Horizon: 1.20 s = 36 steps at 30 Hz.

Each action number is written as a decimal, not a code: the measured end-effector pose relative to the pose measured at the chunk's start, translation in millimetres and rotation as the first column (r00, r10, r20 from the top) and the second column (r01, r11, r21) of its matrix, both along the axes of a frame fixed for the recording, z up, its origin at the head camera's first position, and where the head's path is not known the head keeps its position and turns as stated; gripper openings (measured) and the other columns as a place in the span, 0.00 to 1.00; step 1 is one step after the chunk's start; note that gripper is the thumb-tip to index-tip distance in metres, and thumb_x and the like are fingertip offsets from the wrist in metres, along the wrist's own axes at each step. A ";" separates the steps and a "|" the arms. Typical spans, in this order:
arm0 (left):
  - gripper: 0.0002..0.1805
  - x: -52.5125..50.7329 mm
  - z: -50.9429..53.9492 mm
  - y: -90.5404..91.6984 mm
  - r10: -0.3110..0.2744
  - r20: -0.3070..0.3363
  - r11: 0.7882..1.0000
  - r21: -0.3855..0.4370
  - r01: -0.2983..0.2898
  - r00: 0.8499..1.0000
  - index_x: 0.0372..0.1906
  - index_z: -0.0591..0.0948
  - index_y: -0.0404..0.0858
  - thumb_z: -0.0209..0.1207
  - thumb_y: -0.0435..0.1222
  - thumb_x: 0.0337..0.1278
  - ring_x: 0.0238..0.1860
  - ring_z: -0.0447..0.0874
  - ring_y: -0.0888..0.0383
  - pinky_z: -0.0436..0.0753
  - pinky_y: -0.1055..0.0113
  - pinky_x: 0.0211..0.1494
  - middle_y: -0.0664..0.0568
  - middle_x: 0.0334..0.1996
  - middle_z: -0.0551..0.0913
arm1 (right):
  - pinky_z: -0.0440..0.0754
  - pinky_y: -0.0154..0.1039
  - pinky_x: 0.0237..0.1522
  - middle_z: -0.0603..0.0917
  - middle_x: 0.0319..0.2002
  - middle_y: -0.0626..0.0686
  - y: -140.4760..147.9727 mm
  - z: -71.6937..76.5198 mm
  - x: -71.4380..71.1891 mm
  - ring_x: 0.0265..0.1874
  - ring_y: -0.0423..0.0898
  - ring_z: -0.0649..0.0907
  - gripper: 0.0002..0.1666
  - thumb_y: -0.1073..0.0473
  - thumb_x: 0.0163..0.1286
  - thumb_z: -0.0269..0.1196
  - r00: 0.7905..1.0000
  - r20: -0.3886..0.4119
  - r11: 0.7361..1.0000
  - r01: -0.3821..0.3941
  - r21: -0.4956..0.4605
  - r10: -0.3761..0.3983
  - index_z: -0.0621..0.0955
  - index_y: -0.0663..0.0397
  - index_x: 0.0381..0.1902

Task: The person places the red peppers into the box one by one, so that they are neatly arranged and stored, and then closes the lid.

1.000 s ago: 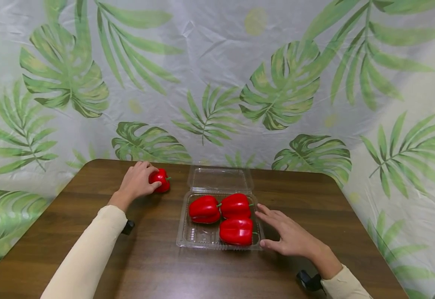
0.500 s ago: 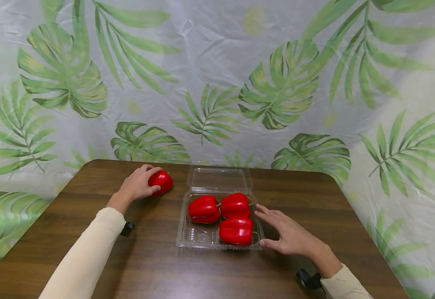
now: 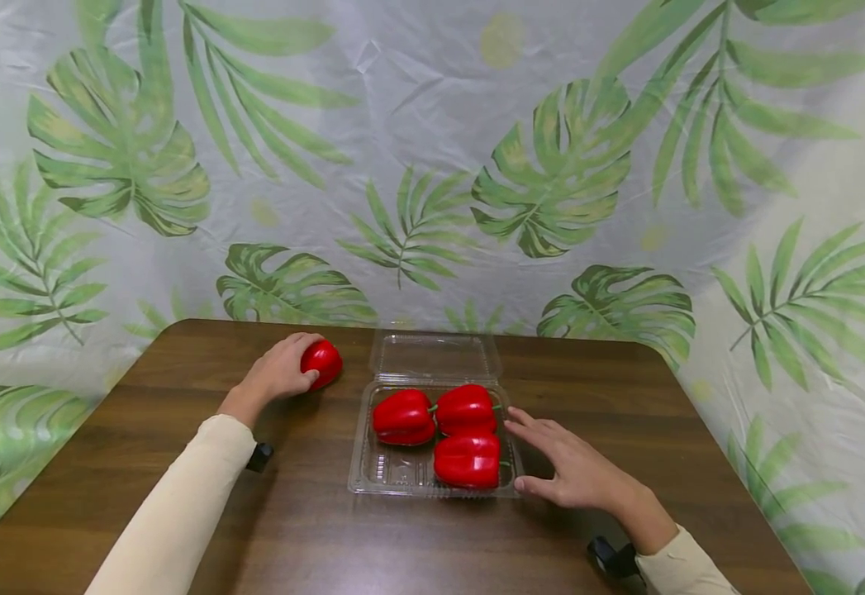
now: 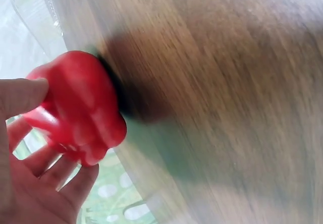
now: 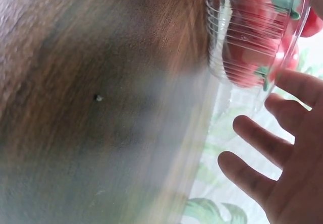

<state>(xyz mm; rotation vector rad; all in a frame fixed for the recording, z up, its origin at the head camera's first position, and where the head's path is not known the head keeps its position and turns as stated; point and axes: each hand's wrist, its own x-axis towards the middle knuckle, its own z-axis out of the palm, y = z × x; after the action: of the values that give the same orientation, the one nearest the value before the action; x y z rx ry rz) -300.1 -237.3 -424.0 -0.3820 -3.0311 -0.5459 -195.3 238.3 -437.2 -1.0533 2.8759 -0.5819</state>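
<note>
My left hand [image 3: 279,371] curls its thumb and fingers round a red bell pepper [image 3: 322,364] at the back left of the table. In the left wrist view the thumb lies on one side of the pepper [image 4: 81,103], the fingers [image 4: 79,184] on the other. Three more red peppers [image 3: 405,417] lie in a clear plastic container [image 3: 358,463]. My right hand [image 3: 577,467], fingers spread, rests at the container's right edge; the right wrist view shows its fingertips by the rim [image 5: 295,42] and the other fingers extended.
The container's clear lid [image 3: 435,355] lies folded open behind it, toward the table's back edge. A wooden table [image 3: 358,545] carries everything, and a leaf-patterned cloth [image 3: 417,124] hangs behind it.
The pepper at my left hand has turned, so its green stem no longer shows in the head view. My left hand has shifted slightly; my right hand stays at the container.
</note>
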 end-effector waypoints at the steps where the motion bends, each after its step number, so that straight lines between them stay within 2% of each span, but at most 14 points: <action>1: 0.36 0.2 0.2 0.2 -0.006 0.002 1.000 0.003 0.006 1.000 0.72 0.65 0.40 0.57 0.39 0.57 0.65 0.70 0.34 0.75 0.34 0.61 0.36 0.70 0.67 | 0.77 0.61 0.62 0.63 0.77 0.52 0.2 0.0 0.1 0.69 0.55 0.72 0.45 0.37 0.63 0.64 1.000 0.000 1.000 0.001 0.000 -0.001 0.67 0.49 0.74; 8: 0.34 0.1 1.9 -1.7 -0.048 -0.005 0.998 0.032 0.048 0.999 0.71 0.67 0.39 0.58 0.38 0.57 0.65 0.70 0.33 0.74 0.34 0.63 0.34 0.69 0.68 | 0.76 0.61 0.62 0.63 0.77 0.53 0.3 -1.3 0.5 0.69 0.55 0.73 0.45 0.39 0.63 0.65 1.000 -0.015 1.000 -0.001 -0.018 0.001 0.67 0.50 0.74; 15: 0.34 3.0 1.2 -1.1 -0.024 0.011 0.999 0.029 0.024 1.000 0.69 0.70 0.39 0.62 0.43 0.58 0.63 0.73 0.33 0.75 0.35 0.62 0.34 0.66 0.72 | 0.75 0.62 0.63 0.62 0.77 0.53 -1.5 -3.2 0.3 0.69 0.55 0.72 0.45 0.39 0.63 0.64 1.000 -0.013 1.000 -0.001 -0.025 0.001 0.66 0.50 0.74; 19: 0.34 5.7 -0.3 -0.8 -0.018 0.021 1.000 0.014 0.017 1.000 0.68 0.71 0.39 0.64 0.43 0.57 0.61 0.75 0.34 0.77 0.35 0.60 0.34 0.66 0.72 | 0.75 0.63 0.63 0.62 0.77 0.53 -2.2 -2.4 0.0 0.70 0.56 0.71 0.45 0.39 0.64 0.64 1.000 0.006 1.000 -0.006 -0.028 0.006 0.66 0.50 0.74; 25: 0.33 7.1 0.7 -0.9 -0.013 0.007 0.999 0.031 0.012 1.000 0.67 0.72 0.39 0.65 0.41 0.57 0.61 0.75 0.33 0.77 0.35 0.59 0.34 0.65 0.73 | 0.76 0.61 0.63 0.62 0.77 0.52 -2.2 -1.8 -1.4 0.69 0.55 0.72 0.45 0.39 0.63 0.64 1.000 -0.012 1.000 -0.010 -0.020 0.010 0.67 0.50 0.74; 30: 0.33 9.4 0.0 -2.0 -0.003 -0.025 0.997 0.072 0.004 1.000 0.67 0.72 0.40 0.66 0.41 0.56 0.61 0.76 0.34 0.78 0.36 0.59 0.36 0.65 0.74 | 0.76 0.60 0.62 0.62 0.77 0.52 -1.8 -1.7 -2.1 0.69 0.53 0.72 0.45 0.38 0.64 0.64 1.000 -0.024 1.000 -0.009 -0.018 0.008 0.67 0.49 0.74; 36: 0.33 18.9 0.8 -5.3 -0.028 -0.092 0.993 0.108 0.038 0.995 0.68 0.72 0.39 0.66 0.41 0.58 0.62 0.76 0.35 0.78 0.36 0.59 0.37 0.66 0.73 | 0.76 0.61 0.62 0.63 0.77 0.52 -0.7 -1.6 -1.0 0.69 0.55 0.72 0.45 0.39 0.63 0.65 1.000 -0.017 1.000 -0.011 -0.026 0.010 0.67 0.50 0.74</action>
<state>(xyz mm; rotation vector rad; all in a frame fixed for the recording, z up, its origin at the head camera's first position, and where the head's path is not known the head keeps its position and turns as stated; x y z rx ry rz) -281.2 -242.6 -423.2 -0.4394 -2.8982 -0.6738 -196.4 237.6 -438.8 -1.0809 2.8828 -0.6142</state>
